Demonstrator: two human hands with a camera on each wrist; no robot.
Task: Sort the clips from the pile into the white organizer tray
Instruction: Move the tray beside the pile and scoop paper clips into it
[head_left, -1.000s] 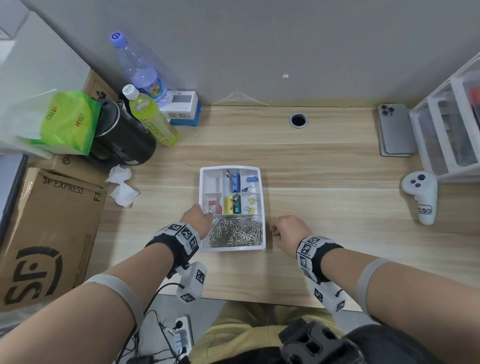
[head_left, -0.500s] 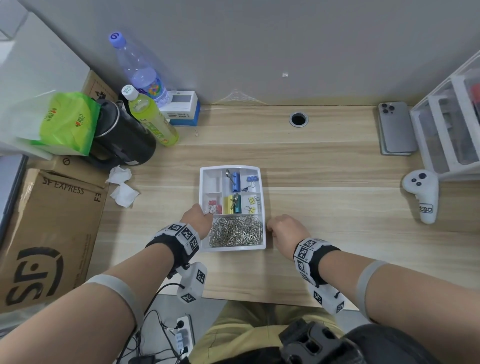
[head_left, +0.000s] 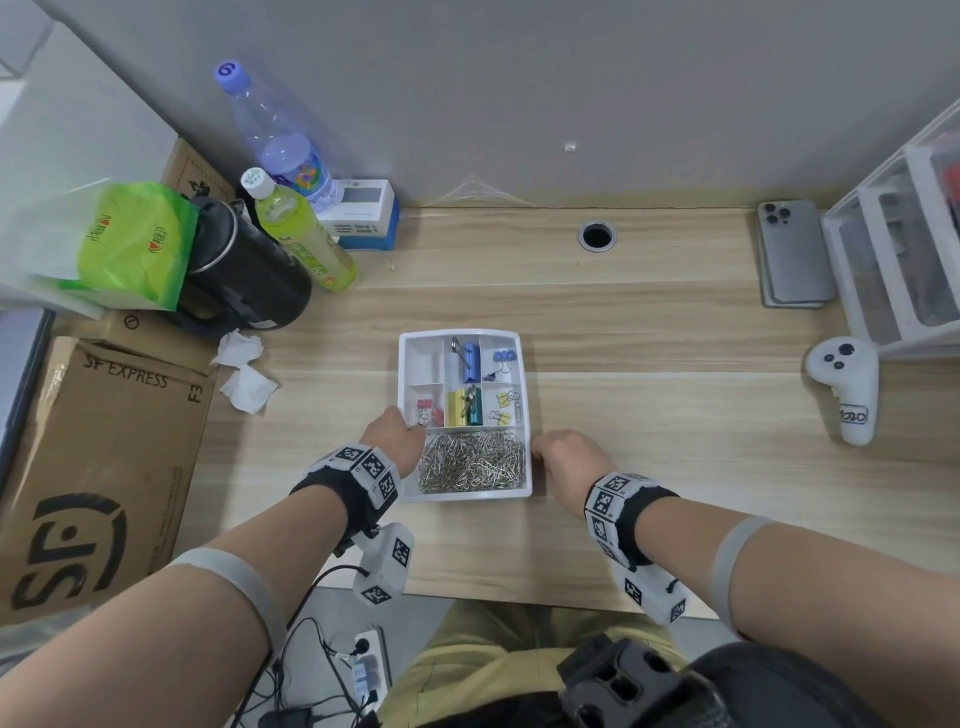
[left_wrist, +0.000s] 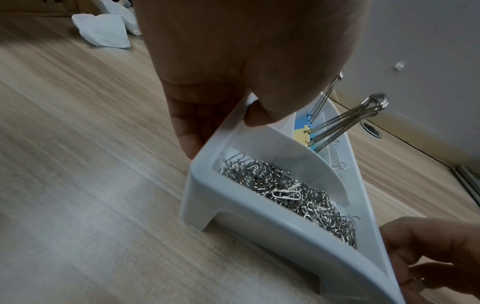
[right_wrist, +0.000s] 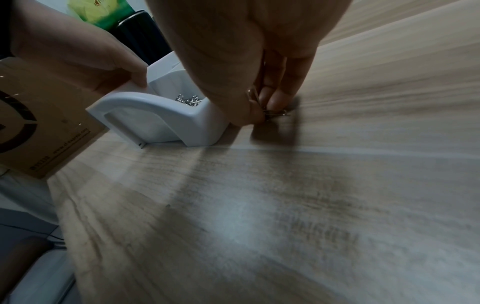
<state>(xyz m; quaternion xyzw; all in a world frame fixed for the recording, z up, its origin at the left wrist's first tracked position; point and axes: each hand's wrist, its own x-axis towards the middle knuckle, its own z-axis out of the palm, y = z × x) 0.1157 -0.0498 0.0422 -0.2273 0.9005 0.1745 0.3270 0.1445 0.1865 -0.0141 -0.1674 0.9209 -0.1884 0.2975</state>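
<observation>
The white tray (head_left: 464, 496) sits on the worktop (head_left: 675, 415) near its front edge, and its wide front compartment is heaped with paper clips (head_left: 471, 462). The smaller compartments behind hold binder clips (head_left: 469, 354) in blue, yellow, green and red. No loose pile shows on the wood in the head view, so the sorting looks nearly done.

The left hand (head_left: 395, 434) steadies the tray, its grip closed on the left wall with the thumb over the rim. The right hand (head_left: 569, 457) is down on the wood just beside the tray's right wall, fingertips (right_wrist: 275, 100) pinching a few last paper clips (right_wrist: 275, 112) that lie flat there.

The step in hand seems to be gathering these stragglers. Next they likely need lifting clear of the wood, which is fiddly with thin wire lying flat, then carrying over the right wall and dropping onto the heap in front, while the left hand keeps the tray from sliding
</observation>
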